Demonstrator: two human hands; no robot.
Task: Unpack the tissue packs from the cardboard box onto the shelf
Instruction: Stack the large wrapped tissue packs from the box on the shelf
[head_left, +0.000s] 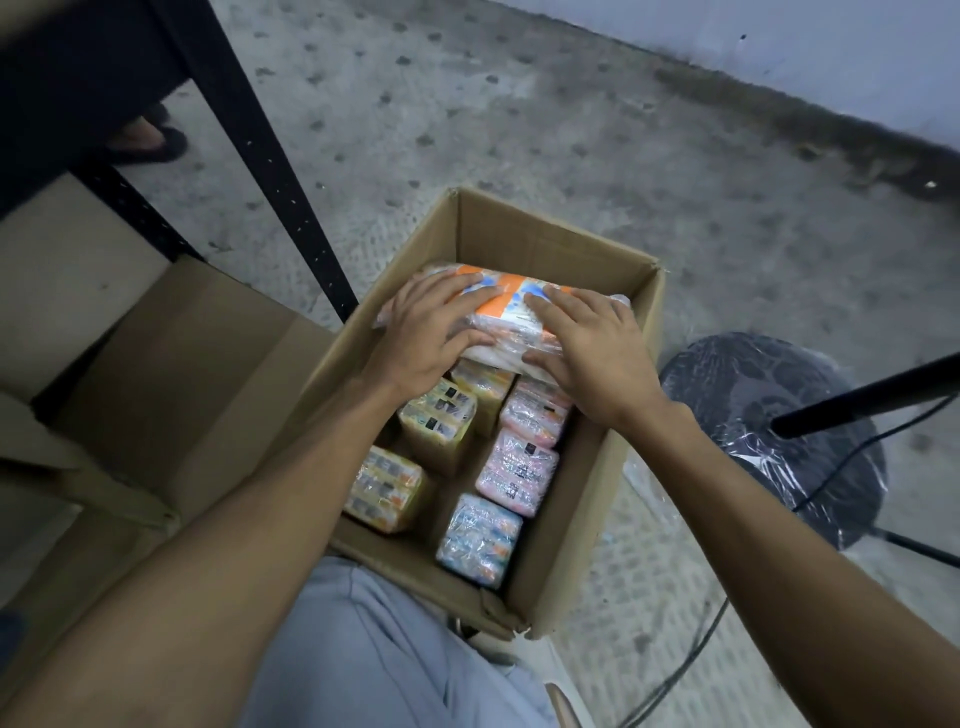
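Speckled concrete floor (519, 104) is carrying an open cardboard box (550, 239); at its far end both hands are gripping one orange-and-white tissue pack (511, 296), left hand (431, 332) and right hand (592, 358) curling fingers over its top, thumbs pressing its near side. Yellow packs (436, 421), pink packs (519, 473) and a blue pack (480, 538) are standing nearer, their print blurring beyond reading. A black shelf post (270, 156) is rising at the left

A speckled concrete floor (519, 104) is stretching beneath me. A black shelf upright (291, 208) is standing on it at ten o'clock, a plastic-wrapped fan (727, 384) is sitting at three, and a cable (670, 680) is trailing at five.
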